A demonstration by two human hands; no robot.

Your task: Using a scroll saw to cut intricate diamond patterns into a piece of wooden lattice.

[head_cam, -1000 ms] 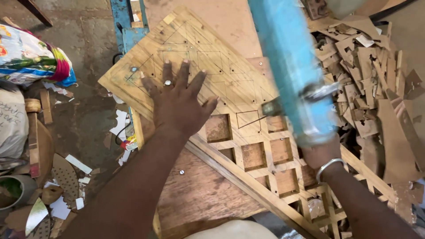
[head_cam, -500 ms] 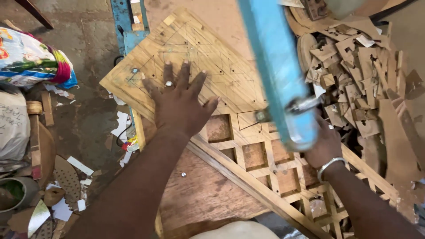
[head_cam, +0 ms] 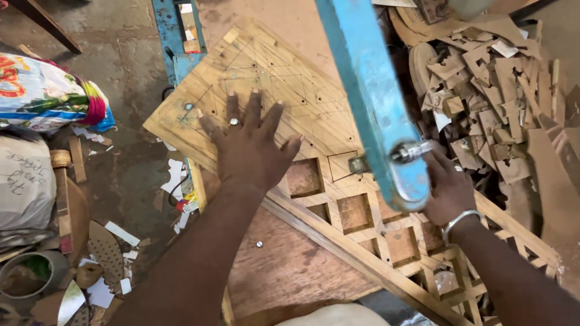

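Note:
A pale wooden panel [head_cam: 284, 78] marked with a pencilled grid lies on the saw table; its near half has several square holes cut through, forming a lattice [head_cam: 386, 235]. My left hand [head_cam: 251, 142], with a ring on one finger, presses flat on the uncut part, fingers spread. My right hand [head_cam: 447, 187], a metal bangle on the wrist, rests on the lattice behind the blue saw arm [head_cam: 374, 102], partly hidden by it. The arm's end carries a metal clamp [head_cam: 402, 154] over a marked square.
A heap of cut wood scraps [head_cam: 495, 102] fills the right side. A brown table board [head_cam: 284, 271] lies under the panel. On the floor at left are a colourful bag [head_cam: 42, 93], a white sack [head_cam: 24, 187], wood offcuts and paper bits [head_cam: 115, 232].
The panel and both hands have shifted slightly leftward under the saw arm. My left hand stays pressed flat on the panel.

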